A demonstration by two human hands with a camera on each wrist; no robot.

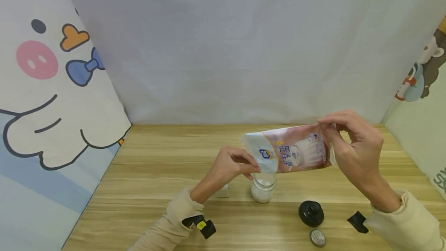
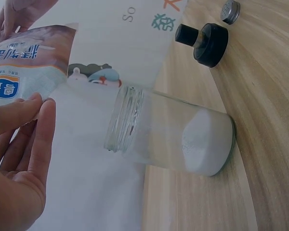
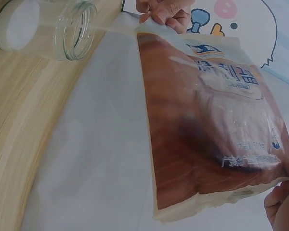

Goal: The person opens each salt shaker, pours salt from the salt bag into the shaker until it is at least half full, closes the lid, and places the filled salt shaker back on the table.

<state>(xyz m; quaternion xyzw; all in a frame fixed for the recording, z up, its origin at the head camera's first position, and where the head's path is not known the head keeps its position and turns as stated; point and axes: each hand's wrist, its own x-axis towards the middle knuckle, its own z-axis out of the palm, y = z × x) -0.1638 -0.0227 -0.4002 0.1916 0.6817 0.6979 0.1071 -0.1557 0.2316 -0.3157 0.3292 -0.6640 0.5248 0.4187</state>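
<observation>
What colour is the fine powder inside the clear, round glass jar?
The fine powder in the jar is white, clearest in the left wrist view.

Twelve o'clock: pale grey backdrop (image 1: pixel 244 49), faintly creased. Ten o'clock: printed panel (image 1: pixel 21 208), white cartoon bird (image 1: pixel 69 107), blue bow tie (image 1: pixel 80 72). Three o'clock: pale green panel (image 1: pixel 418 134), cartoon figure (image 1: pixel 431 68). Six o'clock: wood-grain tabletop (image 1: pixel 139 204). Light soft, shadows faint.

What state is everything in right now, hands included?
Jar: upright, uncovered, partly filled with white contents
Bag: tilted, pouring a thin white stream
Black lid: off the jar, knob up
Perforated metal cap: apart, holed face up
White object: partly hidden, unclear
Left hand: pinching the bag's lower end
Right hand: gripping its raised end
</observation>
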